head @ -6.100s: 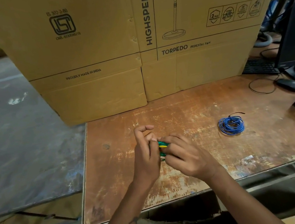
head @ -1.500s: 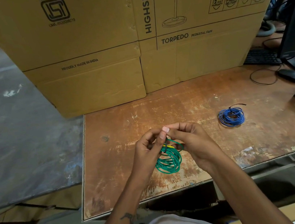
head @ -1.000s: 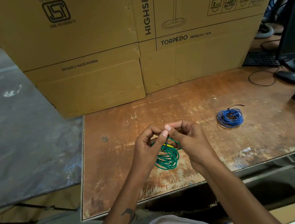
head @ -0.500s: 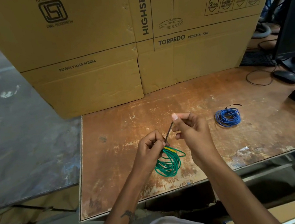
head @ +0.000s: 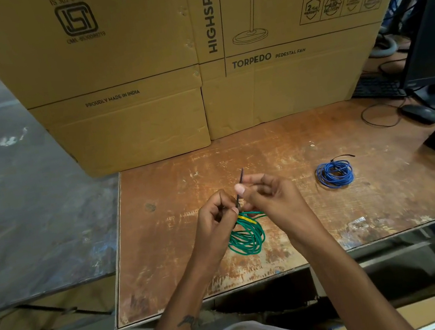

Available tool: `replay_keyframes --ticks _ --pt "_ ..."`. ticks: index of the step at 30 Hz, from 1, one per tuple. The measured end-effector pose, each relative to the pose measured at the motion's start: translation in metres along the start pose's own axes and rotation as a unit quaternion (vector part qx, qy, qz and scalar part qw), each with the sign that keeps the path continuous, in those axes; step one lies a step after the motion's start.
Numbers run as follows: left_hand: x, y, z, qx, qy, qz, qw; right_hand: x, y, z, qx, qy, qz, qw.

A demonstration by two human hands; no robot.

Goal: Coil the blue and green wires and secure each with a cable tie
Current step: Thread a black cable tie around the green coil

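- Centre of frame: the left hand is gripping the green wire coil at its top, where the black cable tie circles the bundle; the rest of the coil is hanging just below the fingers, over the worn wooden table.
- The right hand is pinching the tie's free tail between thumb and forefinger, just above and to the right of the left hand's grip.
- The tail's long axis is running steeply up and slightly right from the coil, so tightening probably depends on pulling along that line, away from the left hand.
- Right of centre: the blue wire coil is lying on the table, already tied, well apart from both hands.
- Compared with half a second ago, the right hand is gripping lower on the tail, leaving its tip showing above the fingers.
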State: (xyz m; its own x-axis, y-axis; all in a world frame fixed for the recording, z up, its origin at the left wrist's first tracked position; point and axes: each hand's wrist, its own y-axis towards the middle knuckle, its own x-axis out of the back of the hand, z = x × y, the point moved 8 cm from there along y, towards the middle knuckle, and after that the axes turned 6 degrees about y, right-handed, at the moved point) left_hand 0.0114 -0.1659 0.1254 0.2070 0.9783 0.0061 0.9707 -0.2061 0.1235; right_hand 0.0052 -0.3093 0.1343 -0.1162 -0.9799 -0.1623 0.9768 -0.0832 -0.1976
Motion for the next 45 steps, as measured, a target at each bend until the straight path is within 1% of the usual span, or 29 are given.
replay_keyframes --ticks 2,4,7,9,12,17,20,22,24,27,30,35,38,41,45 --pt "0.004 0.002 -0.004 -0.013 0.024 -0.001 1.0 -0.001 -0.003 -0.002 -0.001 -0.036 0.019 0.999" --pt "0.007 0.004 -0.003 -0.012 0.029 0.0 1.0 -0.004 -0.003 -0.003 0.001 -0.018 0.027 0.999" --pt "0.006 0.004 0.005 0.035 -0.004 -0.006 0.999 -0.004 -0.001 -0.004 0.015 -0.006 0.008 1.0" --pt "0.003 0.003 0.009 0.05 -0.027 -0.009 0.998 -0.005 0.0 -0.006 0.026 -0.011 -0.005 1.0" --pt "0.004 0.005 0.01 0.032 -0.005 -0.014 0.999 -0.003 0.001 -0.01 0.033 -0.004 -0.035 0.999" --pt "0.004 0.003 0.006 -0.003 0.067 -0.017 0.998 0.0 0.001 -0.016 0.034 0.006 -0.063 0.997" --pt "0.008 0.0 0.0 -0.027 0.114 -0.041 0.992 0.001 0.0 -0.01 0.042 -0.02 -0.058 0.997" --pt "0.01 0.0 -0.001 -0.033 0.124 -0.059 0.99 -0.002 0.001 -0.005 0.045 -0.057 -0.031 0.997" --pt "0.013 0.0 -0.003 -0.033 0.119 -0.081 0.989 -0.007 0.0 -0.004 0.037 -0.068 -0.001 0.997" --pt "0.018 0.002 -0.007 -0.037 0.117 -0.104 0.987 -0.013 -0.005 -0.009 0.02 -0.064 0.021 0.997" --pt "0.02 0.005 -0.009 -0.037 0.1 -0.099 0.989 -0.016 -0.009 -0.013 0.015 -0.061 0.046 0.997" --pt "0.015 0.012 -0.006 -0.033 0.091 -0.058 0.994 -0.008 -0.005 -0.01 0.016 -0.074 0.044 0.996" --pt "0.018 0.015 -0.001 -0.025 0.062 -0.06 0.996 -0.005 -0.004 -0.01 0.02 -0.061 0.037 0.997" --pt "0.024 0.018 0.005 -0.019 0.026 -0.064 0.997 -0.005 -0.006 -0.011 0.014 -0.042 0.048 0.998" --pt "0.026 0.019 0.007 -0.015 0.0 -0.066 0.998 -0.004 -0.009 -0.008 0.023 -0.06 0.047 0.997"
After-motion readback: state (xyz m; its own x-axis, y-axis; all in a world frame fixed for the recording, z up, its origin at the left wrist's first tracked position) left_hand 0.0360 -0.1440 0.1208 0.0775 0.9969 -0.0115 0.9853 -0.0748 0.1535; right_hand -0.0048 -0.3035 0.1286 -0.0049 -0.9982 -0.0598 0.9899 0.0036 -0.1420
